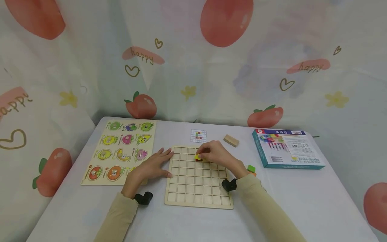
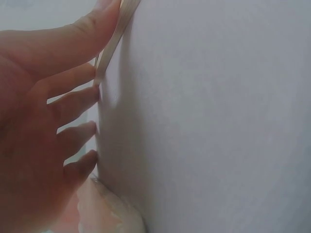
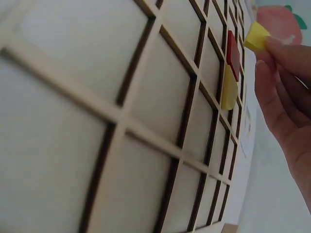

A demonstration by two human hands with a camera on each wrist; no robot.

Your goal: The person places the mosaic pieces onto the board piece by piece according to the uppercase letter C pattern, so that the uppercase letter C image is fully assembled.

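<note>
My right hand pinches a small yellow block between thumb and fingers, just above the far part of a wooden grid board. In the right wrist view, a red block and another yellow piece sit side by side in the grid, close below the pinched block. At the board's left side is my left hand, its fingers spread and fairly straight, with fingertips and thumb at the edge. The left wrist view shows mostly white tabletop beside that hand.
Beyond the board lie a small pattern card and a plain wooden block. A green block and an orange block are by the right wrist. A fruit puzzle board lies left, a blue-edged box right.
</note>
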